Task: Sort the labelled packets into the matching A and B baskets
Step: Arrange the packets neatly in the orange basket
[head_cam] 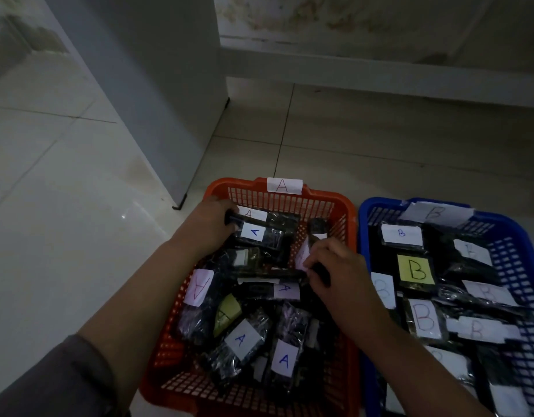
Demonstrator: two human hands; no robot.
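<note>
Pale floor tiles (64, 206) run under everything, with a grey cabinet (157, 100) standing at the far left and a stained wall behind. Working from the left, I have my left hand (210, 225) at the far left corner of the orange basket (181, 383), fingers curled round the dark edge of an A packet (261, 233). That basket carries an A tag on its far rim and is heaped with dark, crinkly plastic packets, each with a paper label. My right hand (339, 272) sits near the basket's right wall, pinching another dark packet (316, 236) whose label I cannot read. To the right, touching the orange one, the blue basket (518, 266) holds the B packets, a yellow B label (415, 269) among them. I judge these packets light and floppy, the film slick and the taped labels liable to peel, so I would grip the bag's body or a stiff edge, never the paper.
</note>
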